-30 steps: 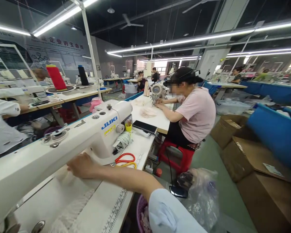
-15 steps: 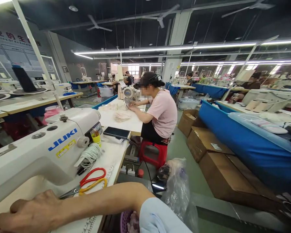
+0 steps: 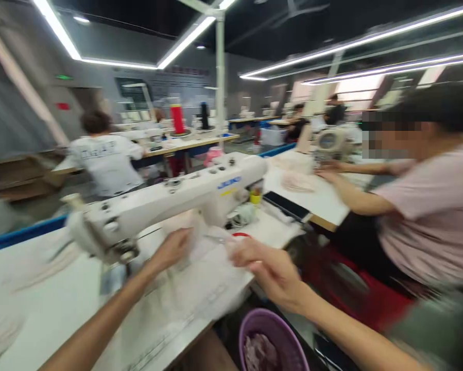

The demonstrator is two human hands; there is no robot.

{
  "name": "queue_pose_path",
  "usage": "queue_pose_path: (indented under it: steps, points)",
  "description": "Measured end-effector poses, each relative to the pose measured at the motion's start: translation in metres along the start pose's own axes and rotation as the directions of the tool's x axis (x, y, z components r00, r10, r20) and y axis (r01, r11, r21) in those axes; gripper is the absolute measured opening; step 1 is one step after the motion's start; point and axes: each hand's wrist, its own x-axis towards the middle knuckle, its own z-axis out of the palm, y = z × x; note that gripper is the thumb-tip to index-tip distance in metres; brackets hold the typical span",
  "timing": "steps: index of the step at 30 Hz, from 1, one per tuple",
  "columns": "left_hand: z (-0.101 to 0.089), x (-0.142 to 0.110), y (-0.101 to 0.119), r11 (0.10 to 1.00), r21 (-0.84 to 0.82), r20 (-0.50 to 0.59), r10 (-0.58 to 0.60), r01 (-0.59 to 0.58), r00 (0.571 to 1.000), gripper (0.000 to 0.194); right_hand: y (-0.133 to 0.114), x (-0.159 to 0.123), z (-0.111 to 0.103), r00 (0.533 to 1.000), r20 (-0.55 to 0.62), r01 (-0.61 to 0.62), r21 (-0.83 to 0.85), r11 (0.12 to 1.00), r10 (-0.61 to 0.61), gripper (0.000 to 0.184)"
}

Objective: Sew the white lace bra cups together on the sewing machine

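Head view, left hand (image 3: 174, 249) outstretched, right hand (image 3: 275, 272) curled, grip of blurred fingers (image 3: 243, 251) unclear

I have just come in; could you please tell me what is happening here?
A person is handling pale cloth at a white sewing machine. The left hand is on the cloth by the machine's arm; the right hand is at its other side, though blur hides the exact grip. A purple basket is below the table edge. To the right, a co-worker in pink sits at another machine.
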Motion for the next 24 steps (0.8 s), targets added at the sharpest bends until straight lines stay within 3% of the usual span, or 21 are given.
queue_pose_path:
  steps: [1,2,3,5,8,11,15,19,21,22,24]
  points:
    - [-0.002,-0.004,-0.003,0.998,-0.045,-0.003,-0.041,0.041,0.999,0.038,-0.002,-0.001,-0.002,0.998,-0.032,-0.045,0.092,0.995,0.048,0.026]
    - [-0.003,-0.011,-0.003,0.968,-0.233,0.066,-0.077,0.090,0.995,0.045,-0.006,-0.003,-0.003,0.995,-0.051,-0.072,0.172,0.982,0.082,0.029]
    - [-0.002,-0.021,0.000,0.897,-0.420,0.149,-0.078,0.135,0.986,0.053,-0.010,-0.004,-0.002,0.995,-0.052,-0.068,0.231,0.971,0.082,0.029]
    - [0.004,-0.046,0.016,0.750,-0.640,0.238,-0.015,0.168,0.971,0.070,-0.020,-0.011,0.003,0.995,-0.038,-0.080,0.320,0.944,0.097,0.029]
    - [0.013,-0.087,0.037,0.603,-0.781,0.250,0.064,0.162,0.966,0.092,-0.033,-0.027,0.016,0.979,-0.049,-0.168,0.377,0.911,0.200,0.030]
    - [0.020,-0.123,0.042,0.546,-0.817,0.248,0.046,0.184,0.968,0.097,-0.039,-0.047,0.029,0.924,-0.057,-0.334,0.362,0.870,0.378,0.030]
    - [0.035,-0.162,0.038,0.610,-0.769,0.227,-0.021,0.192,0.974,0.086,-0.051,-0.066,0.044,0.841,0.041,-0.531,0.258,0.807,0.540,0.032]
    - [0.052,-0.189,0.033,0.666,-0.706,0.086,-0.260,0.243,0.962,0.036,-0.062,-0.074,0.048,0.802,0.208,-0.572,-0.006,0.820,0.560,0.036]
    - [0.054,-0.198,0.029,0.744,-0.614,0.043,-0.303,0.264,0.952,0.030,-0.064,-0.075,0.051,0.792,0.339,-0.460,-0.214,0.861,0.508,0.031]
    - [0.054,-0.202,0.027,0.807,-0.537,0.035,-0.270,0.246,0.962,0.029,-0.063,-0.075,0.054,0.796,0.390,-0.364,-0.302,0.881,0.463,0.030]
    - [0.052,-0.208,0.025,0.929,-0.338,0.048,-0.143,0.151,0.989,0.027,-0.061,-0.075,0.066,0.811,0.476,-0.169,-0.369,0.914,0.341,0.048]
